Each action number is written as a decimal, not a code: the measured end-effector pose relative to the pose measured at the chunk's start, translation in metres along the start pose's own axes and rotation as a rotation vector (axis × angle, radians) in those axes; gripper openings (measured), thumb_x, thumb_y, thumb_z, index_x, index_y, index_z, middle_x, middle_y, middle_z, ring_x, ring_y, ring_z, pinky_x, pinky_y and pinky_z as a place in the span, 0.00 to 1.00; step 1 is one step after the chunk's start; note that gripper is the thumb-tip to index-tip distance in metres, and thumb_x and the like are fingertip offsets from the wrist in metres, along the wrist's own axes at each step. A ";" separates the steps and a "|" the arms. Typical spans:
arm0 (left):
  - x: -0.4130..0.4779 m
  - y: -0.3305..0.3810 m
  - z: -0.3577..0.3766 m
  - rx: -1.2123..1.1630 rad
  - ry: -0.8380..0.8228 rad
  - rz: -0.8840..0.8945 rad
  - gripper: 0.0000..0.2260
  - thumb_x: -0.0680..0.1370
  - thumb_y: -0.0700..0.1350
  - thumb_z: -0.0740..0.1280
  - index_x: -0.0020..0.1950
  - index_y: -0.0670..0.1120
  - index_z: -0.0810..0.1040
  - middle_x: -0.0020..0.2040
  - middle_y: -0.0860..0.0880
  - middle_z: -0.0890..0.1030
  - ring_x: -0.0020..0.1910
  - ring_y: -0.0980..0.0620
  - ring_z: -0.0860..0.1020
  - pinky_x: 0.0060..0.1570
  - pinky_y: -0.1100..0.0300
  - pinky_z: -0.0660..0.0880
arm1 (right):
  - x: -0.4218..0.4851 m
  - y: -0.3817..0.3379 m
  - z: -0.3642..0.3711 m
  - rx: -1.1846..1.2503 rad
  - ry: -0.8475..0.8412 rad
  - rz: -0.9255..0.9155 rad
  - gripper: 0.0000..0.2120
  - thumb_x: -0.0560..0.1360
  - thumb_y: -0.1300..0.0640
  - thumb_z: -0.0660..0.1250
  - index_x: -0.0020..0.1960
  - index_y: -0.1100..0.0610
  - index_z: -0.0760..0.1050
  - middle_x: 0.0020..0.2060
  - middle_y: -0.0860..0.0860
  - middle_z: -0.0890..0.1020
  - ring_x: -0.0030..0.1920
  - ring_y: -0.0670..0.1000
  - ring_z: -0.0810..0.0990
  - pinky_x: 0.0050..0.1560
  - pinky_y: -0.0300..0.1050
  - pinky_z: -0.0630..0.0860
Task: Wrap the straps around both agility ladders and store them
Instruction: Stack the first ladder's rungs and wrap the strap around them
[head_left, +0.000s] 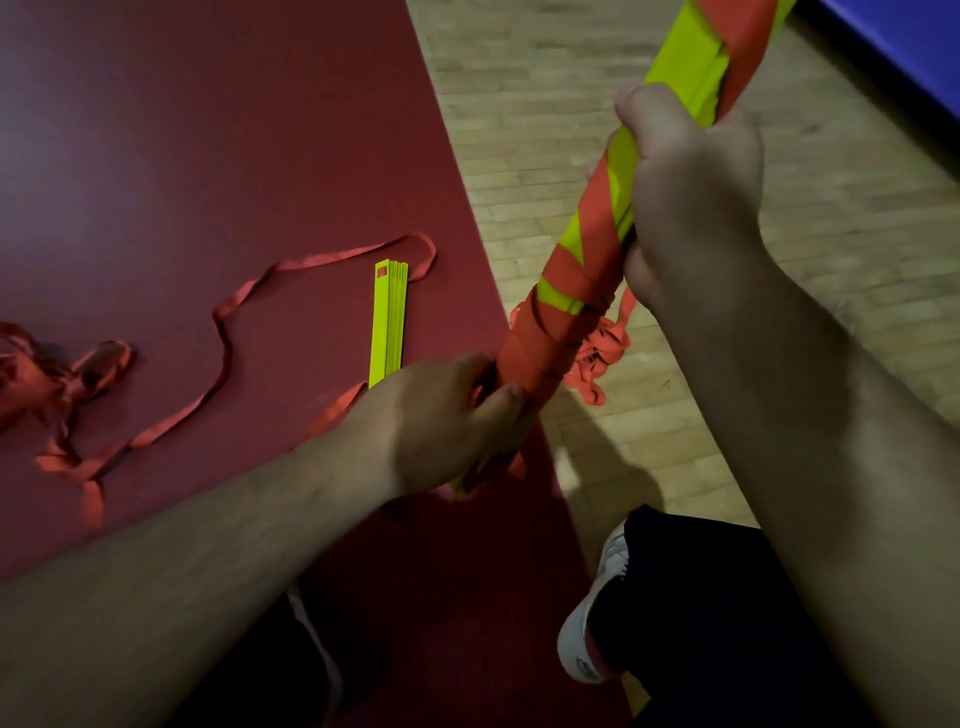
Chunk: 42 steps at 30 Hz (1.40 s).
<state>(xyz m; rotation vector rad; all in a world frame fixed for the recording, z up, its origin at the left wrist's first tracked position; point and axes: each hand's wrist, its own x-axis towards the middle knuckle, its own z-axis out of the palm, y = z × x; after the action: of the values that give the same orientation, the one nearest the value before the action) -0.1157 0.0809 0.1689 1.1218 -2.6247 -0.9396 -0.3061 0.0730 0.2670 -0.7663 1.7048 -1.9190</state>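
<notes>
bundle of yellow-green flat rungs wound in orange strap (566, 291)
left hand (441, 415) clenches its lower end, right hand (691, 192) its middle, above the dark red mat's (208, 130) right edge; another rung stack (388, 322) lies there.

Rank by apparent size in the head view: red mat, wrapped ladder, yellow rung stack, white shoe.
red mat
wrapped ladder
white shoe and yellow rung stack: look alike; shoe sits nearer, partly hidden, so unranked.

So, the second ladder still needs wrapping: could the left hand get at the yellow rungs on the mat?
Probably not yet: the left hand grips the wrapped ladder low down. The yellow rungs lie uncovered on the red mat just beyond it; once freed, the way looks clear.
</notes>
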 end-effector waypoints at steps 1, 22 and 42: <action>-0.001 0.002 -0.001 -0.015 -0.005 -0.014 0.21 0.73 0.70 0.54 0.47 0.54 0.72 0.36 0.52 0.76 0.38 0.49 0.77 0.39 0.52 0.75 | -0.002 -0.001 0.000 -0.016 0.006 -0.010 0.09 0.67 0.55 0.70 0.37 0.54 0.69 0.28 0.47 0.70 0.32 0.52 0.73 0.35 0.49 0.73; 0.002 -0.018 -0.017 -0.305 -0.213 0.151 0.07 0.74 0.60 0.67 0.50 0.64 0.75 0.37 0.64 0.80 0.35 0.70 0.75 0.37 0.68 0.70 | -0.004 -0.007 -0.010 0.214 -0.364 0.164 0.07 0.75 0.54 0.70 0.45 0.56 0.75 0.33 0.54 0.74 0.30 0.53 0.76 0.36 0.48 0.77; 0.002 -0.027 -0.023 -0.156 -0.184 0.081 0.22 0.64 0.40 0.55 0.54 0.41 0.79 0.39 0.45 0.81 0.36 0.48 0.77 0.36 0.48 0.73 | 0.003 -0.002 -0.013 0.044 -0.118 -0.142 0.10 0.73 0.58 0.75 0.49 0.59 0.75 0.35 0.49 0.79 0.37 0.53 0.80 0.41 0.59 0.83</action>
<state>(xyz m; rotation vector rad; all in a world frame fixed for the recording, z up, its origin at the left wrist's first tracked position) -0.0925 0.0540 0.1709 0.9271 -2.6569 -1.2597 -0.3173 0.0806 0.2687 -0.9873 1.5696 -1.9554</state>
